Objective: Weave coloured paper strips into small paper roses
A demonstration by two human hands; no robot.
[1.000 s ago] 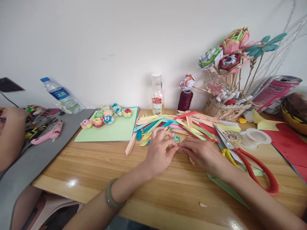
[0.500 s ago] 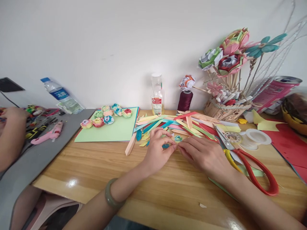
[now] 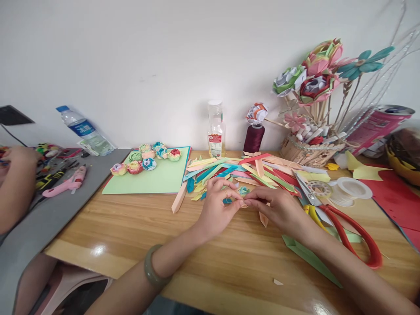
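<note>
My left hand [image 3: 220, 203] and my right hand [image 3: 275, 205] meet fingertip to fingertip over the wooden table, both pinched closed. Between them shows a small paper flower [image 3: 243, 191] with blue-green petals, partly hidden by the fingers. A peach paper strip [image 3: 263, 219] pokes out below my right fingers; its other end is hidden. Just behind the hands spreads a pile of folded paper strips [image 3: 213, 168] in many colours. Scissors [image 3: 344, 227] with red and yellow handles lie beside my right forearm.
Several finished paper flowers [image 3: 149, 164] rest on green paper [image 3: 144, 186] at the left. Along the wall stand a glass bottle [image 3: 215, 131], a thread spool [image 3: 254, 139] and a flower basket [image 3: 305, 151]. Further left, a co-worker's arm [image 3: 19, 188] is near a pink glue gun [image 3: 67, 183].
My right hand has turned a little, its fingers shifting against the left fingertips. The peach strip now shows below my right fingers. The left hand has barely moved.
</note>
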